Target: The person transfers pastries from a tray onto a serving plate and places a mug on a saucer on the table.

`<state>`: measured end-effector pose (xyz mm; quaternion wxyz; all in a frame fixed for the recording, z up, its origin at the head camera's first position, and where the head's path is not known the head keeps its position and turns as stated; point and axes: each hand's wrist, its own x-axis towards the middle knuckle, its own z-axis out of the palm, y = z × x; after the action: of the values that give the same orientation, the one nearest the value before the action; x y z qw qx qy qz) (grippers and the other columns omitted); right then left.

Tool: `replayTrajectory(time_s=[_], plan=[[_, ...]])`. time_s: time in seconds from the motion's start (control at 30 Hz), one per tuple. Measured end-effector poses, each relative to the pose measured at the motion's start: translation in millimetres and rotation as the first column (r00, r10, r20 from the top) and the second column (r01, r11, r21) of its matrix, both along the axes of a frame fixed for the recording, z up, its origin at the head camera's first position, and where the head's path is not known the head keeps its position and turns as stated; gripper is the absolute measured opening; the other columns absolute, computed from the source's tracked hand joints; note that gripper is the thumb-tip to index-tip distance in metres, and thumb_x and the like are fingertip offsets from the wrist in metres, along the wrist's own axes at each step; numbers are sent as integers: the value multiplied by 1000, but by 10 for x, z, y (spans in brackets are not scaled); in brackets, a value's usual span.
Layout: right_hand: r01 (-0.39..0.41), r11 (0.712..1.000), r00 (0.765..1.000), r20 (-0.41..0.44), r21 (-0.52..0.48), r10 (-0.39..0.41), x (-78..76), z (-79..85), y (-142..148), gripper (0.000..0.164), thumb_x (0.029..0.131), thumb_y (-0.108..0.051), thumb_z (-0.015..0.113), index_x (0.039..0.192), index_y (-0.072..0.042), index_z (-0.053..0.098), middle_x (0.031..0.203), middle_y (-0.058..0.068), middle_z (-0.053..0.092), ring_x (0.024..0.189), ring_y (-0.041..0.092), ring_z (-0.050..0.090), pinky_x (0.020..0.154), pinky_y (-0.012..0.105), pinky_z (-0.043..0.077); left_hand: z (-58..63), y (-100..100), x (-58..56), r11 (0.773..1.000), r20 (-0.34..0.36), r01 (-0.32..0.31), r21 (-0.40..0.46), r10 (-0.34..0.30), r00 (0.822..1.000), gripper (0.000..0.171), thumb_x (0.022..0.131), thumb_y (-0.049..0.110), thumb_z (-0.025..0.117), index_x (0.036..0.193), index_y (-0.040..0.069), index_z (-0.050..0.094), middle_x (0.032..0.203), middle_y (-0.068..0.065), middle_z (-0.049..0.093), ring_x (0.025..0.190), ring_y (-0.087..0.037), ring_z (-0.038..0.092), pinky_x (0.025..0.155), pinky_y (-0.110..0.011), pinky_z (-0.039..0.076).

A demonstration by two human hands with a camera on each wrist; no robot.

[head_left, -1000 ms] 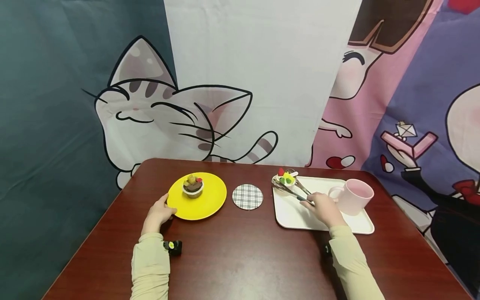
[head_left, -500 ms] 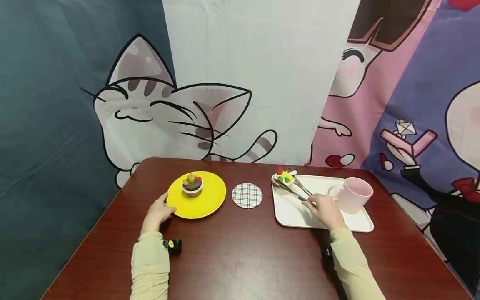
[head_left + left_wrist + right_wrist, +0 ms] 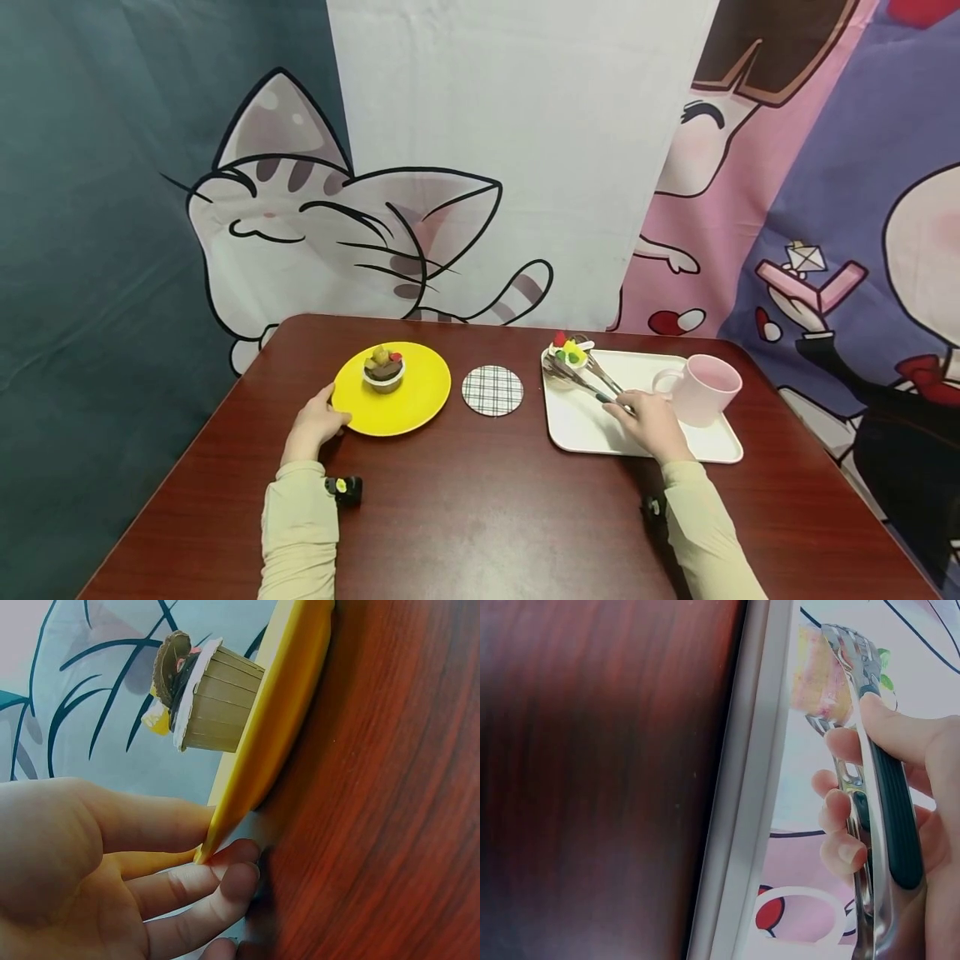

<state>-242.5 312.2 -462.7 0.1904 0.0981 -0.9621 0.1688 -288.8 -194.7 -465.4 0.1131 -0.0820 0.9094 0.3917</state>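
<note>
My left hand [image 3: 311, 425] pinches the near-left rim of a yellow plate [image 3: 418, 396]. In the left wrist view the thumb lies above the rim and fingers are below it. On the plate stands a chocolate cupcake [image 3: 384, 385] in a pale cup. My right hand [image 3: 651, 423] grips metal tongs [image 3: 896, 817] with dark green handle grips. The tong heads lie on either side of a small fruit-topped cake [image 3: 572, 357] at the far-left corner of a white tray [image 3: 592, 432]. In the right wrist view, the cake's pale yellow and pink side [image 3: 821, 679] shows between the heads.
A pink mug [image 3: 708, 392] stands on the tray's right part, close to my right hand. Between plate and tray lies a round checked coaster [image 3: 492, 390]. The brown table [image 3: 480, 508] ends at a printed cloth backdrop [image 3: 525, 125].
</note>
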Motion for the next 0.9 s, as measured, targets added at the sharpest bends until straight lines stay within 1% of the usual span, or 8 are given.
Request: replayTrajectory(time_s=[0.2, 0.6, 0.8, 0.9], plan=[[0, 1000, 1000, -11, -14, 0, 34, 9, -14, 19, 86, -24, 71, 71, -12, 69, 71, 1, 63, 61, 13, 47, 60, 31, 38, 8, 2, 0, 1000, -4, 2, -4, -2, 1000, 75, 90, 12, 55, 152, -6, 17, 84, -13, 54, 70, -20, 58, 75, -36, 45], [-33, 999, 993, -114, -4, 32, 103, 24, -70, 18, 83, -23, 73, 68, -14, 68, 68, -2, 62, 59, 10, 46, 58, 30, 39, 19, -18, 14, 1000, -4, 8, -5, -8, 1000, 75, 91, 11, 56, 151, -7, 16, 85, -14, 55, 70, -20, 60, 79, -39, 45], [-43, 999, 991, -126, -2, 43, 122, 73, -191, 21, 83, -23, 73, 67, -15, 65, 66, -3, 57, 59, 10, 42, 58, 28, 36, 13, -26, 15, 1000, -7, 3, 13, -3, 1000, 75, 90, 11, 56, 152, -6, 16, 85, -13, 54, 70, -20, 59, 77, -37, 45], [-47, 999, 992, -114, -7, 46, 137, 102, -276, 20, 84, -24, 73, 68, -15, 65, 67, -3, 56, 59, 10, 41, 56, 26, 34, 10, -20, 22, 1000, -9, 4, 25, -3, 1000, 75, 90, 11, 56, 152, -5, 16, 83, -12, 54, 68, -18, 59, 76, -36, 45]])
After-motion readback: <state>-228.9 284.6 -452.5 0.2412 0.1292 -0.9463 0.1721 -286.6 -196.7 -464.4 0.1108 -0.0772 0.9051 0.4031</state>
